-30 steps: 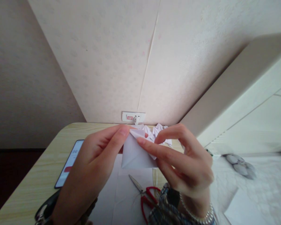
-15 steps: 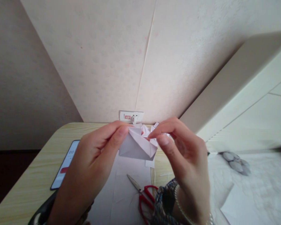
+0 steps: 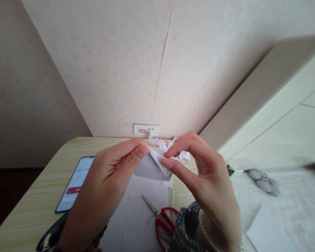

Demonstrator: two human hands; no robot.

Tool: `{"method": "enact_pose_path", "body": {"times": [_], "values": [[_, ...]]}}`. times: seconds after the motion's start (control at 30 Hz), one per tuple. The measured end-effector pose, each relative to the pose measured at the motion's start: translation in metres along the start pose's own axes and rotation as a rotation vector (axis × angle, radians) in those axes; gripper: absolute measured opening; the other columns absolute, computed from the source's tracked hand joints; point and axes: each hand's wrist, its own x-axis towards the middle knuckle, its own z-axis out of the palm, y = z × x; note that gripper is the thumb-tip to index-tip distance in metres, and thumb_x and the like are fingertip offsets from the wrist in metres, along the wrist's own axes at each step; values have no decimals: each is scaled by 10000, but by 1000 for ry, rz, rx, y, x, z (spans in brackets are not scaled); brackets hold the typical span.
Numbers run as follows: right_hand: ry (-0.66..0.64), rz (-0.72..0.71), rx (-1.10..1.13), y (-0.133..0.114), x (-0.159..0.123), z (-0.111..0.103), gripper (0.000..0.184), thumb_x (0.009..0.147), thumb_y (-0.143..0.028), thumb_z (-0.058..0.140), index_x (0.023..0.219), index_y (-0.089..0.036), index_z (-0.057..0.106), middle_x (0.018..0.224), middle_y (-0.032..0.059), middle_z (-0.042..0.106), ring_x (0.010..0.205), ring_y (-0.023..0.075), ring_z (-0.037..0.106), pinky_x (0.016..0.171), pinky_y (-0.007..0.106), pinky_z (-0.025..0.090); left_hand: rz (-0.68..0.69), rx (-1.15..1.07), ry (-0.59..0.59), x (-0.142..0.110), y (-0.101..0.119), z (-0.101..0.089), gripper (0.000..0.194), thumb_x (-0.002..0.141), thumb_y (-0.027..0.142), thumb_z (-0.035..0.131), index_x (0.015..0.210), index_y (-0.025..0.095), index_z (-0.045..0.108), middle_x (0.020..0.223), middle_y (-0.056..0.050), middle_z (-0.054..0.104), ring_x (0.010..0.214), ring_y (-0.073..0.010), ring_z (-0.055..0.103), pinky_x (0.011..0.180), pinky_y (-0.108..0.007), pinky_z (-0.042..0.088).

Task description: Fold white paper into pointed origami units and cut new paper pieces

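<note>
A partly folded piece of white paper [image 3: 151, 167] is held in the air above the wooden table [image 3: 34, 206], between both my hands. My left hand [image 3: 112, 171] pinches its upper left edge with thumb and forefinger. From the right, my right hand [image 3: 199, 171] pinches a flap at the paper's upper right corner with thumb and fingertips. Both hands are closed on the paper. A beaded bracelet shows on my right wrist.
Red-handled scissors [image 3: 161, 218] lie on flat white sheets [image 3: 136, 217] below the hands. A phone [image 3: 75, 183] with a lit screen lies at the left. Folded white paper shapes [image 3: 178, 150] sit by the wall under a socket [image 3: 146, 130]. A bed [image 3: 283, 203] stands right.
The right hand's fingers shifted along the paper's right corner and now pinch a flap there. The paper tilted slightly and sits a little higher. The left hand kept its grip.
</note>
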Motion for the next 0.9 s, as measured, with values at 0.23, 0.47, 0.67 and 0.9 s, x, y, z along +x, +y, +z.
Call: {"method": "enact_pose_path", "body": {"times": [0.23, 0.47, 0.67, 0.9], "values": [[-2, -37, -43, 3, 2, -1, 129, 826, -158, 758, 743, -204, 671, 788, -49, 635, 775, 102, 575, 725, 253, 438, -152, -29, -37, -1, 2, 3, 242, 944, 381, 577, 858, 293, 784, 675, 69, 708, 601, -122, 611, 525, -184, 466], [15, -4, -80, 6, 0, -7, 142, 837, -174, 752, 726, -209, 671, 759, -45, 635, 747, 108, 586, 698, 253, 436, -124, -75, -39, 1, 13, 8, 119, 850, 310, 633, 763, 263, 699, 622, 56, 707, 512, -113, 630, 457, -150, 474], [13, -19, -94, 8, 2, -7, 146, 817, -176, 776, 711, -211, 683, 734, -45, 644, 716, 115, 582, 672, 260, 426, -141, -50, -30, 4, 11, 8, 108, 810, 243, 676, 704, 246, 693, 638, 70, 730, 583, -90, 680, 513, -111, 484], [8, -11, -94, 7, 1, -7, 148, 831, -173, 757, 709, -211, 681, 741, -39, 650, 724, 120, 594, 678, 262, 438, -161, -100, -55, 3, 13, 6, 115, 815, 245, 679, 701, 237, 696, 620, 75, 744, 531, -91, 660, 458, -116, 463]]}}
